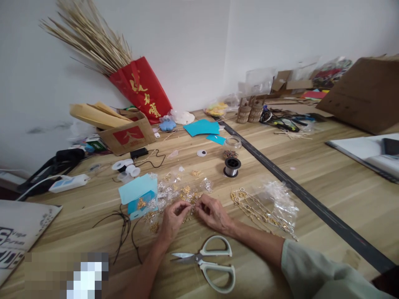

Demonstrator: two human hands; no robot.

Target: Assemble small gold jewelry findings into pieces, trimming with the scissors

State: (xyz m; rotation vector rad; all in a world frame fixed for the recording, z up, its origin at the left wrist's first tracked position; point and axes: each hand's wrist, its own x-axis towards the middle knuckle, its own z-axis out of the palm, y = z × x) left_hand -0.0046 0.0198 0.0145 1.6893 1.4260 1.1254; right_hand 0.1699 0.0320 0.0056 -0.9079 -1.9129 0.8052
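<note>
Over a spread of small gold and silver beads and findings [187, 192], my left hand [174, 216] and my right hand [213, 214] are close together. Thumb and forefinger of each are pinched; whatever lies between the fingertips is too small to name. Scissors [215, 263] with pale handles rest below my hands, blades pointing left. Gold chains [257, 209] lie to the right beside clear plastic bags [282, 203]. Beyond my hands stands a spool of wire [232, 167]. Light blue cards [139, 189] and black cord [121, 228] are on the left.
A red bag of dry stalks [140, 89] leans on the wall behind a cardboard box [127, 135]. At left lie white spools [127, 167] and a power strip [69, 182]. A dark strip [271, 164] crosses the table. A large brown box [361, 93] stands far right.
</note>
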